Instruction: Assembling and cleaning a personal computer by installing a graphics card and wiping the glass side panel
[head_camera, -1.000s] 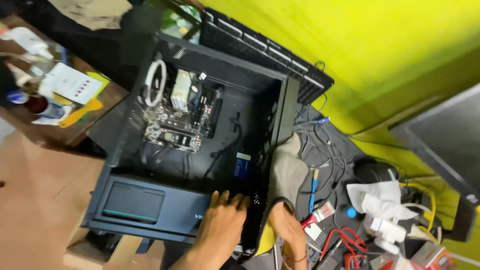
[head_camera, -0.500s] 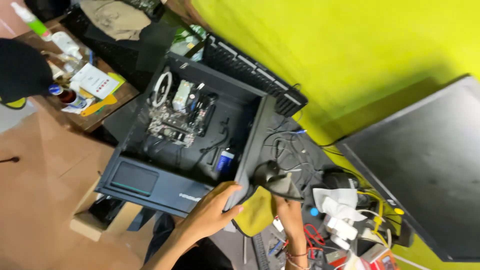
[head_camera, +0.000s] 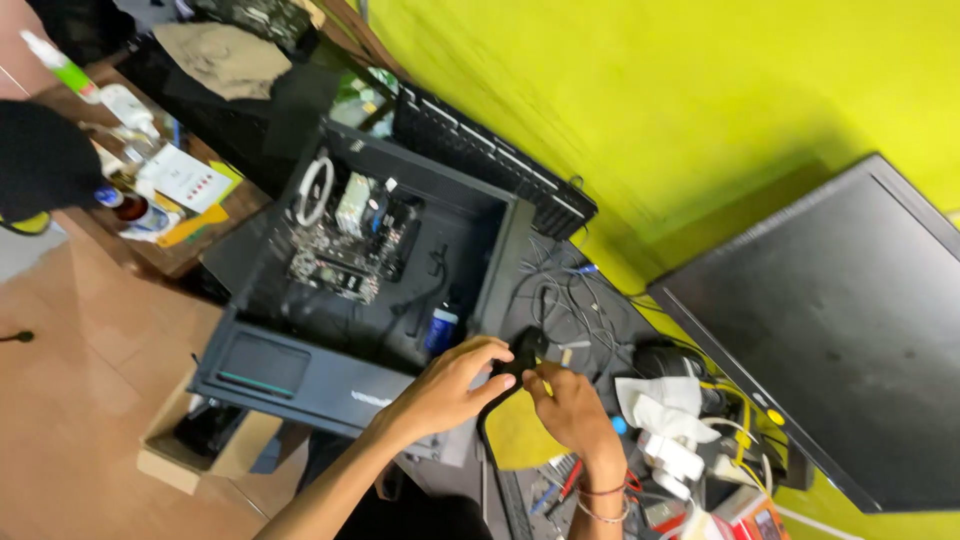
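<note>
Both hands work on a small black part (head_camera: 522, 358) held over the desk, just beside the right edge of the open computer case (head_camera: 370, 300). The left hand (head_camera: 445, 388) grips the part from the case side; the right hand (head_camera: 568, 408) pinches its lower end with the fingertips. What the part is cannot be told. Keep the grip firm and close to the body of the part, clear of the loose cables (head_camera: 565, 300) lying behind it.
</note>
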